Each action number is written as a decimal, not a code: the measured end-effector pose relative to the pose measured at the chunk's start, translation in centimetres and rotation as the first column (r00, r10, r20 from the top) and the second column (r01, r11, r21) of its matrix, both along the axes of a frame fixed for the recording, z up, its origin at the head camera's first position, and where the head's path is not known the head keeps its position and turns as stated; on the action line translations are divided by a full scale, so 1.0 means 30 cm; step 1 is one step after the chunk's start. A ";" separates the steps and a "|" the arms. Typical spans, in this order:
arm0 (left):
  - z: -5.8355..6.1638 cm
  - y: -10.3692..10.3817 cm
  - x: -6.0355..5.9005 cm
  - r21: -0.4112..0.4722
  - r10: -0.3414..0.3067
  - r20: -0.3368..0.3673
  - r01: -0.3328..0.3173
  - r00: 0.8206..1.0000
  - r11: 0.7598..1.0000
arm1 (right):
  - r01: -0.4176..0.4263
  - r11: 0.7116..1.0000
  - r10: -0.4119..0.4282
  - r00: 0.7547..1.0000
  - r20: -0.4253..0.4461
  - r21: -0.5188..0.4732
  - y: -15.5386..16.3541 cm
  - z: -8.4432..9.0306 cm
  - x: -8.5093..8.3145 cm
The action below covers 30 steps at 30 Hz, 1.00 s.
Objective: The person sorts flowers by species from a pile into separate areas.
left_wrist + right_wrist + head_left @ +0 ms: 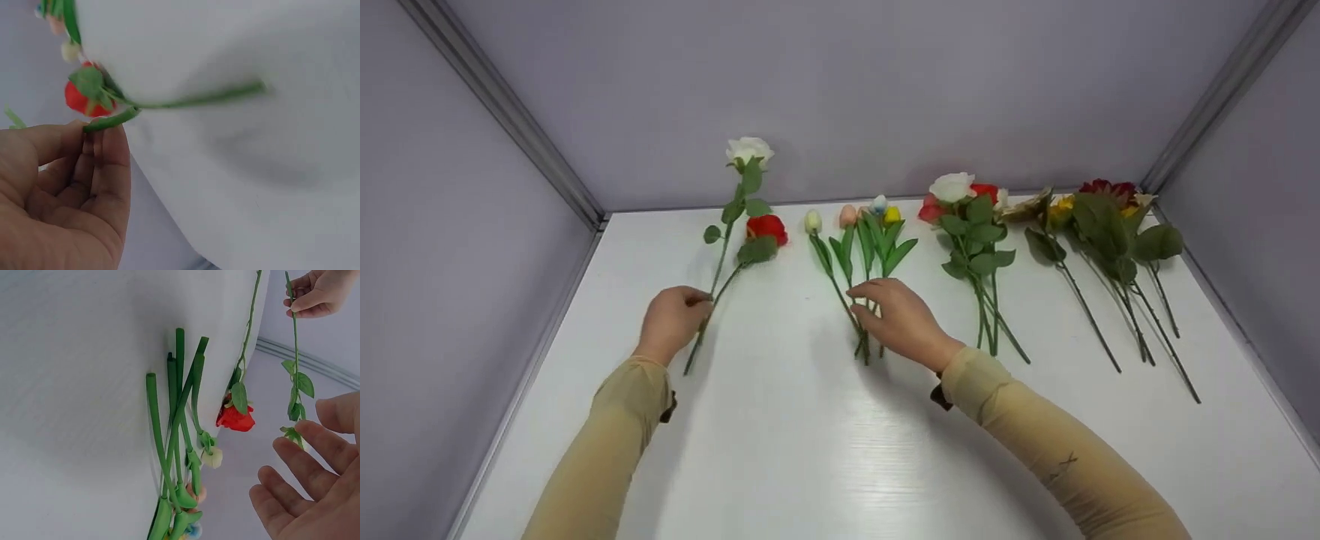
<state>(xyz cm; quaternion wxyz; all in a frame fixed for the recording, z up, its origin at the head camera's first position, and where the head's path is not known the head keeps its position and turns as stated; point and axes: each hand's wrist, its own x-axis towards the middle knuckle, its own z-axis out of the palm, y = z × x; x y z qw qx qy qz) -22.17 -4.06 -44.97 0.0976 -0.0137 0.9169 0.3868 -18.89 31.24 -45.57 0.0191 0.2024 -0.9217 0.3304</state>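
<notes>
My left hand (673,319) pinches the lower stem of a white rose (748,150), which stands tilted up off the white table (810,450). The left wrist view shows its fingertips (104,138) closed on that green stem (109,121). Beside it a red rose (767,227) lies flat, its stem passing right by the hand. My right hand (901,321) hovers over the stems of a tulip bunch (864,244), fingers spread and relaxed. In the right wrist view the fingers (304,478) hold nothing, a short way from the tulip stems (174,433).
A bunch of white and red roses (971,225) lies right of the tulips. Further right lie mixed yellow and dark red flowers (1102,225). Grey walls close the table in at the back and on both sides.
</notes>
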 end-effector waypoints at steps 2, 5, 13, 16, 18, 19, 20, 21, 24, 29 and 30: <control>0.005 0.090 0.014 0.133 -0.034 0.044 0.028 0.998 0.991 | 0.059 0.995 -0.056 0.997 0.051 -0.078 0.030 0.001 0.000; 0.007 0.238 0.051 0.338 -0.087 0.107 0.046 0.990 0.940 | 0.146 0.968 -0.115 0.981 0.155 -0.204 0.072 0.004 0.002; -0.038 0.595 0.176 0.601 -0.236 0.119 0.119 0.965 0.790 | 0.312 0.788 -0.094 0.913 0.397 -0.532 0.157 0.021 0.005; -0.059 0.684 0.216 0.624 -0.264 0.094 0.150 0.960 0.767 | 0.350 0.720 -0.070 0.896 0.439 -0.599 0.196 0.028 0.032; -0.076 0.730 0.236 0.623 -0.278 0.078 0.171 0.957 0.763 | 0.372 0.692 -0.074 0.889 0.451 -0.619 0.224 0.028 0.053; -0.085 0.748 0.244 0.621 -0.284 0.074 0.178 0.956 0.763 | 0.385 0.679 -0.077 0.884 0.460 -0.626 0.236 0.026 0.064; -0.092 0.762 0.252 0.621 -0.288 0.072 0.183 0.955 0.762 | 0.398 0.669 -0.083 0.879 0.469 -0.628 0.247 0.023 0.074; -0.099 0.774 0.259 0.620 -0.294 0.069 0.190 0.953 0.761 | 0.410 0.661 -0.087 0.874 0.479 -0.628 0.256 0.018 0.083; -0.114 0.801 0.275 0.624 -0.318 0.065 0.210 0.946 0.753 | 0.454 0.638 -0.112 0.854 0.508 -0.622 0.284 0.003 0.104; -0.125 0.834 0.290 0.648 -0.358 0.072 0.229 0.931 0.727 | 0.507 0.595 -0.135 0.828 0.544 -0.624 0.317 -0.016 0.122; -0.126 0.839 0.291 0.654 -0.361 0.076 0.227 0.929 0.722 | 0.512 0.591 -0.137 0.826 0.547 -0.623 0.320 -0.018 0.123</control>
